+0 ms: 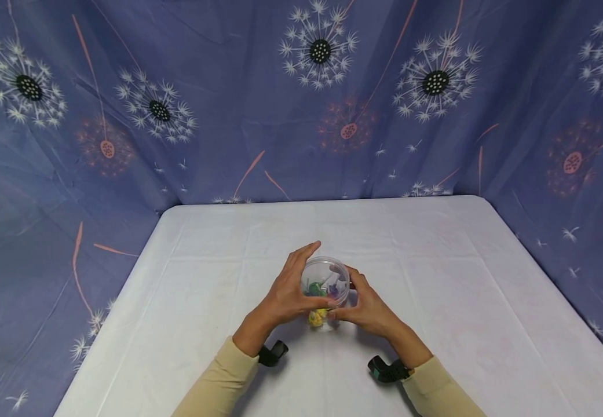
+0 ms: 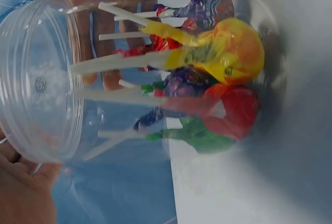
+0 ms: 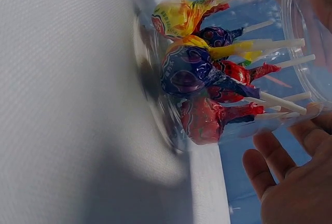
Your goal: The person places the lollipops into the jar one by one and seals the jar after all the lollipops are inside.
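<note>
Hands: left hand (image 1: 285, 295), right hand (image 1: 364, 307) curled around clear lollipop jar (image 1: 325, 289), gripping sides.

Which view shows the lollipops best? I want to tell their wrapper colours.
The left wrist view: the lollipops fill the frame inside the clear jar, showing yellow, red, green and purple wrappers with white sticks. The right wrist view shows them nearly as well. The head view shows only small coloured specks between both hands.

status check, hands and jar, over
Left hand and right hand both grip the clear jar. Jar upright on table, wrapped lollipops inside. Nothing in the way.
</note>
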`<state>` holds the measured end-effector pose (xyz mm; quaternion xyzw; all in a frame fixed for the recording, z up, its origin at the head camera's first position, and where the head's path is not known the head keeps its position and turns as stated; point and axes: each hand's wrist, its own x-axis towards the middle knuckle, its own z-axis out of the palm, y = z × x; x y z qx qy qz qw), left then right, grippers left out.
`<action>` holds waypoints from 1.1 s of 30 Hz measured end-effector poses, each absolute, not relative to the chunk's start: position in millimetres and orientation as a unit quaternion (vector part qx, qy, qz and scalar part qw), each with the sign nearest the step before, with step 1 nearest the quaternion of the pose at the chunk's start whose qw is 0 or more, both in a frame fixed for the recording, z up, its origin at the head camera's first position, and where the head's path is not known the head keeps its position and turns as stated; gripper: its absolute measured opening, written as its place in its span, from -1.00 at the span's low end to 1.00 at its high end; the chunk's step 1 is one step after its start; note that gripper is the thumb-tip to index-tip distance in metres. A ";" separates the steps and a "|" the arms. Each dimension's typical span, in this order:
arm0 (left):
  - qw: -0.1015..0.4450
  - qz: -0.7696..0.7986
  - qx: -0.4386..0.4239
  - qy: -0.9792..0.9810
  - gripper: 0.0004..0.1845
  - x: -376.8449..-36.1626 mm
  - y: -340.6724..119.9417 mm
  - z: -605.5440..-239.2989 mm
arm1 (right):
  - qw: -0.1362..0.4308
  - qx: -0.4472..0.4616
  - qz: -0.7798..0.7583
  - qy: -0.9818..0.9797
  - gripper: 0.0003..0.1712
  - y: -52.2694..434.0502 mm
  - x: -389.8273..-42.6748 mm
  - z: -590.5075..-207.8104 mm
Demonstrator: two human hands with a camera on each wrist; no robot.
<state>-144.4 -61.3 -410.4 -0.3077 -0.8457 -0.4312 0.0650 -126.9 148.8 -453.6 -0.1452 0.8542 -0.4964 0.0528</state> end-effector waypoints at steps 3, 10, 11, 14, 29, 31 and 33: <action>0.061 -0.443 -0.295 -0.844 0.17 -143.5 -66.5 -411.0 | 0.050 -0.147 -0.497 0.854 0.09 148.4 -126.8 -454.1; 0.049 -0.456 -0.266 -0.848 0.14 -141.0 -80.3 -417.4 | 0.045 -0.150 -0.496 0.854 0.10 147.5 -126.4 -453.3; 0.043 -0.455 -0.260 -0.851 0.14 -140.7 -81.9 -418.9 | 0.043 -0.148 -0.496 0.855 0.10 147.4 -126.5 -453.3; 0.020 -0.450 -0.242 -0.859 0.14 -139.7 -85.6 -423.8 | 0.043 -0.144 -0.497 0.854 0.10 146.9 -126.1 -453.0; -0.039 -0.474 -0.204 -0.856 0.07 -139.2 -79.1 -436.2 | 0.043 -0.151 -0.494 0.855 0.11 147.3 -126.7 -456.1; -0.036 -0.477 -0.205 -0.854 0.06 -138.8 -78.4 -435.3 | 0.044 -0.151 -0.493 0.856 0.12 147.5 -126.5 -455.8; -0.031 -0.482 -0.205 -0.851 0.06 -138.9 -78.0 -435.1 | 0.046 -0.149 -0.496 0.854 0.12 147.3 -126.3 -455.1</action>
